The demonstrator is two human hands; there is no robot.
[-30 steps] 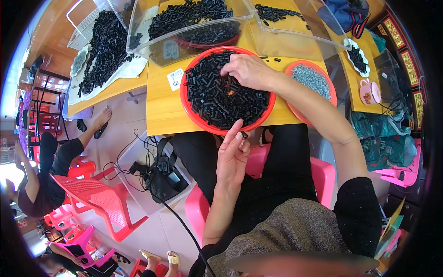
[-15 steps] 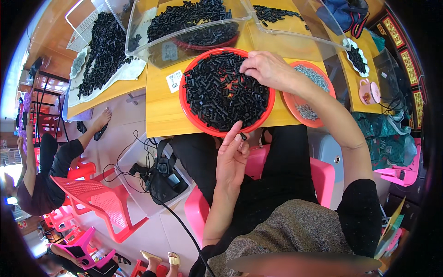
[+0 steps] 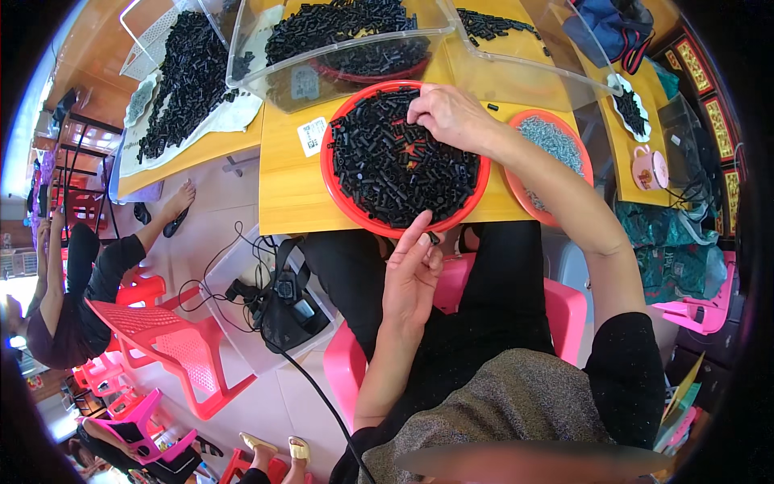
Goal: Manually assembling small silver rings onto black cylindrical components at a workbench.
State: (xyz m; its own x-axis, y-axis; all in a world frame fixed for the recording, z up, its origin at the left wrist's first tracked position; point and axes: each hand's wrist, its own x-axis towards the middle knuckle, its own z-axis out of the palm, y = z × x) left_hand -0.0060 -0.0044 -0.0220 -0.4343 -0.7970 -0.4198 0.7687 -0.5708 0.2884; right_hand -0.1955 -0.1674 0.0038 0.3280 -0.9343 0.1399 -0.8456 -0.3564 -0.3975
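A red basin (image 3: 331, 192) full of small black tubular plastic pieces (image 3: 367, 141) sits at the table's front edge. My left hand (image 3: 409, 282) is palm up just below the near rim, thumb and fingers closed on one small black piece (image 3: 434, 239). Over the far right part of the basin, my right hand (image 3: 453, 115) has its fingertips pinched together down at the pieces. Whether a piece is between those fingertips is hidden. To the right stands an orange-red bowl (image 3: 516, 192) of small silvery metal parts, probably screws (image 3: 550, 143), beneath my right forearm.
A clear plastic bin (image 3: 347, 50) with more black pieces stands behind the basin. One loose piece (image 3: 493, 106) lies right of my hand. Another pile (image 3: 189, 89) covers the left table. A pink mug (image 3: 649, 168) stands far right. Another person (image 3: 68, 298) sits at left.
My right hand has shifted slightly left and inward over the basin. A loose black piece now shows on the table beside it. My left hand keeps its pinch, and the whole view has shifted a little.
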